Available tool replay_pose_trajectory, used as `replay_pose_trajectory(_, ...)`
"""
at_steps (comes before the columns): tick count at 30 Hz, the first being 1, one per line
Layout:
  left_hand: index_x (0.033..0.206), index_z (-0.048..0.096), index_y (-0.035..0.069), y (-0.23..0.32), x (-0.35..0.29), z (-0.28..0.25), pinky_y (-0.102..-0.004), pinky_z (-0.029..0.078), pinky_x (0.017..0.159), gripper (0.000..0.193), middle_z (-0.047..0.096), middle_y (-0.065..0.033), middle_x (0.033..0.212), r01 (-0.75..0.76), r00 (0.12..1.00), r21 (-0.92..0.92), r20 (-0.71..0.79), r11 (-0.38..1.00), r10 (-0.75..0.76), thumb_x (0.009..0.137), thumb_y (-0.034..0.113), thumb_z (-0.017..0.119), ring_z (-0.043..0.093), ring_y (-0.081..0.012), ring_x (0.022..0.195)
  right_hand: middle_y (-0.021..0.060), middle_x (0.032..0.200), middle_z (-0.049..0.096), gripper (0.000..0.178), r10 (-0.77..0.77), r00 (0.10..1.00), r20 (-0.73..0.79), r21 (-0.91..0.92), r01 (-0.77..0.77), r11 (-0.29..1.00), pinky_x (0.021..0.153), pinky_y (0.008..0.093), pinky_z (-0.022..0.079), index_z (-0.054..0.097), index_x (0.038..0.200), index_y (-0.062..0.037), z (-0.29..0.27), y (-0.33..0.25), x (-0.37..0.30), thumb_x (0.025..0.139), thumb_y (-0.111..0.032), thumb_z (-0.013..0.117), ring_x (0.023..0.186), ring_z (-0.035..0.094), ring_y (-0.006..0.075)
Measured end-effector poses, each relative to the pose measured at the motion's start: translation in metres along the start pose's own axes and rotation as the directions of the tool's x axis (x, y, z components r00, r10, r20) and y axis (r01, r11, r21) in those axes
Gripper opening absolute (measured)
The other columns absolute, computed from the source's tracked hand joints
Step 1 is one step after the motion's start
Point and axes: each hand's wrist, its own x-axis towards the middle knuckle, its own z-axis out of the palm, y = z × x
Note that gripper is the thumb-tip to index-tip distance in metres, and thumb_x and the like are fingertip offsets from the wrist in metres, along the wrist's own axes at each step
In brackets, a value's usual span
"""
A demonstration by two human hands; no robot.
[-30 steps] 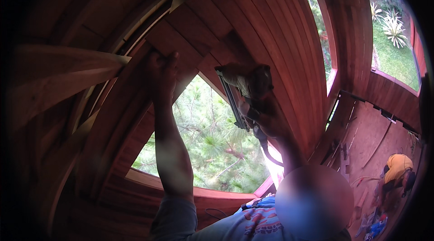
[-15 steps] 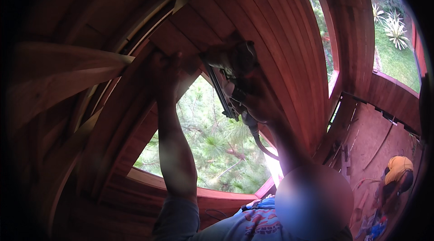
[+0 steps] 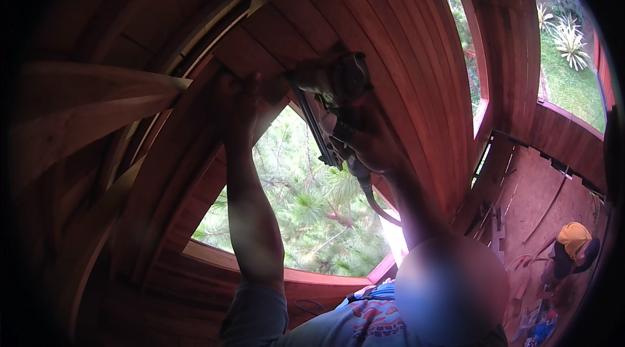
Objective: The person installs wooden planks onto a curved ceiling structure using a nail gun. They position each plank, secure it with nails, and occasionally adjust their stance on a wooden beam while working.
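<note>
My right hand [image 3: 374, 145] is wrapped round the grip of a dark nail gun [image 3: 338, 86], with an air hose [image 3: 372, 198] running down from its handle end. The gun's nose lies close against the reddish plank wall [image 3: 390, 73], just above a window opening; shadow hides whether it touches. On the left, my left hand [image 3: 237, 99] is raised to a wooden board [image 3: 244, 54] at the window's upper corner. Its fingers look curled on the board's edge with the thumb upward, though the area is dim.
Below and between my arms is the window opening [image 3: 299, 204], with greenery outside. A pale timber beam [image 3: 97, 96] juts in from the left. At the lower right, a co-worker in a yellow top [image 3: 574, 240] bends over a wooden floor [image 3: 537, 197] with scattered items.
The nail gun and my right hand have shifted very slightly upward. My left hand stays at the board. The co-worker's head and body have moved a little.
</note>
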Motion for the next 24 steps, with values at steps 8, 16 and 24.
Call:
replay_pose_trajectory(8,0.112,0.059,0.0,-0.005,0.002,0.003,-0.0352,0.056,0.073,0.045,0.062,-0.0097,0.096,-0.1,0.995,0.0,-0.031,0.995,0.1,0.083,0.025,0.082,0.062,-0.0168,0.085,-0.0015,0.069,0.057,0.036,0.004,0.999,0.039,0.023,-0.005,1.0,0.048,0.0235,0.04,0.056,0.111,-0.006,-0.003,-0.002,0.003,0.093,-0.032,0.073,0.052,0.05,0.0054)
replay_pose_trajectory(16,0.1,0.063,-0.004,-0.016,0.006,0.001,-0.036,0.051,0.069,0.051,0.067,-0.0115,0.084,-0.228,0.965,0.155,-0.093,0.961,0.244,0.083,0.042,0.081,0.063,-0.0185,0.076,-0.0012,0.072,0.058,0.043,0.043,0.999,-0.001,0.012,-0.043,0.999,0.05,0.0228,0.041,0.053,0.118,-0.0049,0.002,-0.003,0.002,0.091,-0.031,0.075,0.055,0.051,0.005)
replay_pose_trajectory(24,0.118,0.06,0.002,-0.004,0.002,-0.003,-0.0357,0.059,0.077,0.042,0.062,-0.0065,0.102,-0.041,0.999,0.026,-0.019,0.999,0.042,0.084,0.015,0.082,0.063,-0.0148,0.092,-0.0013,0.07,0.058,0.039,0.06,0.998,0.022,-0.022,-0.059,0.998,0.05,0.0228,0.04,0.058,0.107,-0.0051,0.001,-0.005,0.004,0.091,-0.036,0.075,0.055,0.051,0.0047)
